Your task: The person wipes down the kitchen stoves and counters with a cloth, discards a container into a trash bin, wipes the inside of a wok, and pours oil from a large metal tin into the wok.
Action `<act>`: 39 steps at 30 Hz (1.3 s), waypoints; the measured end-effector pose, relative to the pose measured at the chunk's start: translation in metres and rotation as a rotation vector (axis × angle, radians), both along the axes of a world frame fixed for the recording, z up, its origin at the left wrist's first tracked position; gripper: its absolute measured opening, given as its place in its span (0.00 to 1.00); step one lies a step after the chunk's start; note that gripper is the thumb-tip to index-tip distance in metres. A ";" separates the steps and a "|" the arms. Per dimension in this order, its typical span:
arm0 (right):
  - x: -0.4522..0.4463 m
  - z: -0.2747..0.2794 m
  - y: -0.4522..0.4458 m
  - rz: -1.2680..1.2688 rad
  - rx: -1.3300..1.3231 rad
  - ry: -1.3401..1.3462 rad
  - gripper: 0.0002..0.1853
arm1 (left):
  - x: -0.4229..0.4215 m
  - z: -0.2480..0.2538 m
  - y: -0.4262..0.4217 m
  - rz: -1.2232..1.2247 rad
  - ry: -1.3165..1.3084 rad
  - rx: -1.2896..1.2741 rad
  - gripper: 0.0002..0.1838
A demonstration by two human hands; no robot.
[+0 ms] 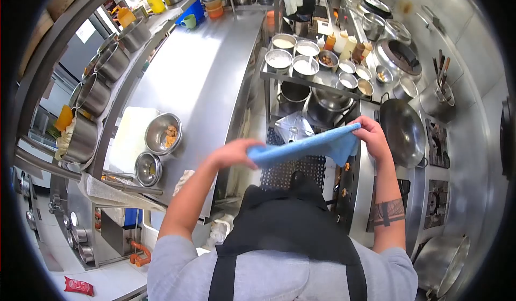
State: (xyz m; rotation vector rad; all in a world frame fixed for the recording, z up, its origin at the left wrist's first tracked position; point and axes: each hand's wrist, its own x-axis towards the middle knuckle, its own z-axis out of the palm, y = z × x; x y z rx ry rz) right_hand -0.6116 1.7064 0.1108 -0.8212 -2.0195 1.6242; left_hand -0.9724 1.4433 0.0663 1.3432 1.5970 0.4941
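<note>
A blue cloth [306,146] is stretched in the air between my two hands, in front of my black apron. My left hand [235,153] is closed on its left end and looks slightly blurred. The right end is pinched between the fingers and thumb of my right hand [370,131], and a corner hangs down beside it. Below the cloth lies a dark perforated floor mat [317,171].
A steel counter [199,80] on the left bears a bowl with food pieces [163,134], stacked small bowls [148,169] and a white board [131,139]. Containers of powder [278,59] stand ahead on a shelf. On the right are a wok [400,131] and burners [436,204].
</note>
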 end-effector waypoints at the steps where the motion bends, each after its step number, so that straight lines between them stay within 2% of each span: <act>1: 0.002 -0.002 0.004 -0.010 -0.072 0.063 0.06 | 0.013 0.011 0.005 -0.031 0.073 -0.081 0.31; 2: 0.002 0.000 0.005 -0.019 -0.147 0.124 0.07 | 0.021 0.015 0.007 -0.060 0.143 -0.164 0.25; 3: -0.001 0.006 0.002 -0.052 -0.158 0.204 0.06 | 0.023 0.003 0.004 -0.066 0.252 0.047 0.17; 4: -0.003 0.004 0.005 -0.049 -0.153 0.207 0.06 | 0.018 -0.004 0.006 -0.063 0.255 0.052 0.17; 6: -0.008 -0.006 0.013 -0.203 -0.251 0.379 0.05 | 0.004 -0.017 0.007 0.085 -0.206 0.249 0.17; 7: -0.007 -0.009 0.015 -0.229 -0.274 0.395 0.03 | -0.004 -0.035 0.009 0.212 -0.467 0.120 0.18; 8: -0.009 -0.012 0.014 -0.230 -0.277 0.395 0.03 | -0.005 -0.038 0.011 0.212 -0.466 0.116 0.18; 10: -0.011 -0.024 0.006 -0.293 -0.153 0.264 0.05 | 0.002 -0.051 0.014 0.596 -0.950 0.047 0.17; 11: -0.018 -0.026 -0.004 -0.284 -0.002 0.218 0.05 | 0.017 -0.041 0.016 0.638 -0.947 0.095 0.20; 14: -0.050 -0.047 -0.045 -0.218 -0.011 0.121 0.07 | 0.051 -0.055 0.023 0.677 -0.885 0.057 0.21; 16: -0.078 -0.091 -0.081 -0.169 -0.117 0.026 0.09 | 0.077 -0.077 0.027 0.662 -0.980 -0.007 0.22; 18: -0.097 -0.131 -0.120 0.015 -0.127 -0.075 0.14 | 0.107 -0.097 0.031 0.783 -1.141 -0.056 0.22; 20: -0.105 -0.187 -0.144 0.188 -0.057 -0.042 0.18 | 0.121 -0.161 0.033 1.050 -0.842 0.018 0.21; 21: -0.103 -0.203 -0.145 0.199 -0.092 -0.061 0.18 | 0.121 -0.182 0.027 1.075 -0.845 -0.016 0.21; 23: -0.098 -0.235 -0.144 0.328 -0.371 -0.125 0.15 | 0.112 -0.223 0.009 1.299 -0.989 -0.108 0.22; 25: -0.090 -0.259 -0.134 0.332 -0.430 -0.240 0.16 | 0.101 -0.260 -0.014 1.393 -0.986 -0.114 0.21; 27: -0.078 -0.295 -0.120 0.300 -0.472 -0.334 0.16 | 0.079 -0.278 -0.035 1.482 -0.966 -0.102 0.21; 30: -0.051 -0.356 -0.098 0.280 -0.363 -0.454 0.15 | 0.032 -0.293 -0.065 1.573 -0.825 -0.057 0.21; 32: -0.042 -0.380 -0.083 0.275 -0.407 -0.557 0.14 | -0.009 -0.336 -0.105 1.672 -0.878 -0.081 0.26; 33: -0.036 -0.396 -0.077 0.280 -0.435 -0.574 0.14 | -0.009 -0.330 -0.099 1.693 -0.879 -0.104 0.26; 34: -0.032 -0.411 -0.074 0.292 -0.451 -0.595 0.14 | -0.013 -0.321 -0.093 1.705 -0.490 -0.311 0.31; 36: -0.027 -0.438 -0.061 0.272 -0.561 -0.744 0.14 | -0.024 -0.302 -0.061 1.560 0.274 -0.669 0.42; 37: -0.019 -0.463 -0.059 0.267 -0.483 -0.746 0.14 | -0.014 -0.309 -0.047 1.773 0.143 -0.429 0.41; 38: -0.023 -0.478 -0.049 0.267 -0.479 -0.755 0.14 | -0.014 -0.335 -0.047 1.775 0.133 -0.434 0.41; 39: -0.032 -0.493 -0.039 0.275 -0.460 -0.776 0.14 | -0.014 -0.375 -0.056 1.548 0.479 -0.330 0.41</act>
